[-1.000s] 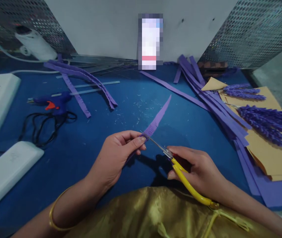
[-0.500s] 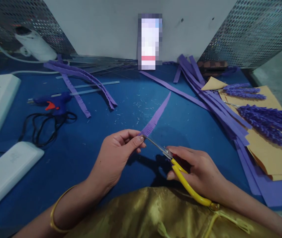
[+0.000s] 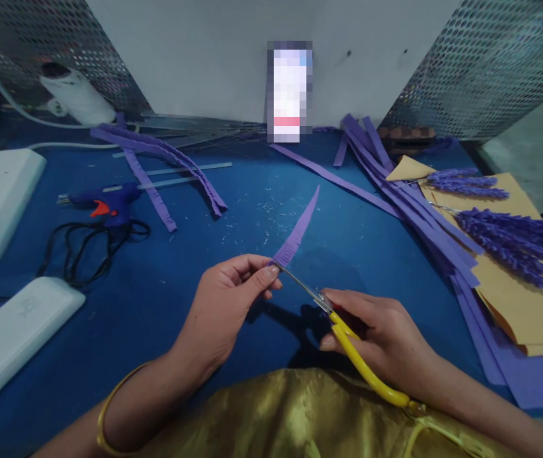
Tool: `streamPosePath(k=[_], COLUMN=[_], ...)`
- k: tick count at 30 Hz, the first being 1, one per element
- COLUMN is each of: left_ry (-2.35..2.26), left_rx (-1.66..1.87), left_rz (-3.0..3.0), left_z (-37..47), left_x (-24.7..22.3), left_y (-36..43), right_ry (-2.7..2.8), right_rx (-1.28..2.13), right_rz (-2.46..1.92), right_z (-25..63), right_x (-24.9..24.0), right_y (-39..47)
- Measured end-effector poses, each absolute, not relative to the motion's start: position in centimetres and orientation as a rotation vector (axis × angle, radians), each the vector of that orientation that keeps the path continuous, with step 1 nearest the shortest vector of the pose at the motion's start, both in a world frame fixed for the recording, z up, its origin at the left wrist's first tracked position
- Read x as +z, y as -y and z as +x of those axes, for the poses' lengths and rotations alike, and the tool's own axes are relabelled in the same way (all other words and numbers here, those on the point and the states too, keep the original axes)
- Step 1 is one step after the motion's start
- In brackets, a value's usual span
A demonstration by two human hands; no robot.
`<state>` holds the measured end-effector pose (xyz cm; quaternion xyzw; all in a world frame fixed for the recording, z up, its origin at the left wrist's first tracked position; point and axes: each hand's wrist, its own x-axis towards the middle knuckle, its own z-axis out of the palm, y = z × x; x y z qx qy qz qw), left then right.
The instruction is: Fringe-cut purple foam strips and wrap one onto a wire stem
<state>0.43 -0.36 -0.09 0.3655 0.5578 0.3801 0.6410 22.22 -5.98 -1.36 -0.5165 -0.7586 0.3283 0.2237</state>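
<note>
Across the blue table (image 3: 252, 191), I see other things hemming in the work from both sides. On the left lie two white blocks (image 3: 4, 203), with one blue glue gun (image 3: 114, 198) to their right and its black cord (image 3: 68, 254) looped on the near side of it. Two clear sticks (image 3: 190, 170) lie beyond the gun, partly under crinkled purple bands (image 3: 157, 143); I cannot tell how many bands overlap. Farther back I count one white bottle (image 3: 81, 95) at the left and one upright, pixelated screen (image 3: 287, 89) at the middle. To the right, a pile of purple strips (image 3: 409, 197), too overlapped to count, runs toward tan paper (image 3: 529, 312), where I see two purple flower bunches (image 3: 514, 245), one small and one large. Pale shreds dot the table's middle.

Near the centre, my left hand (image 3: 226, 302) pinches one fringed piece (image 3: 297, 232) by its near end, its pointed end aimed far and right. My right hand (image 3: 388, 327) grips one pair of yellow-handled scissors (image 3: 362, 366), the blades reaching left to the piece, just beside the left thumb
</note>
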Motion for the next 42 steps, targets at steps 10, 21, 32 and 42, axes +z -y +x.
streamPosePath(k=[10,21,32,42], left_ry=[-1.252,-1.242,-1.042,-1.210], left_rx=[0.868,0.829,0.701,0.832], left_rz=[0.776,0.810,0.561,0.785], left_z=[0.35,0.42,0.06,0.27], left_x=[-0.08,0.00,0.22,0.18], left_y=[0.27,0.41,-0.34,0.12], right_ry=[2.076,2.094,2.056,2.078], right_rx=[0.835,0.915,0.966,0.889], right_rz=[-1.473,-1.452,-1.453,-1.488], right_z=[22.01,22.20,22.28,22.00], right_x=[-1.39,-1.21,-1.45,-1.23], right_y=[6.11,5.97,6.04,5.88])
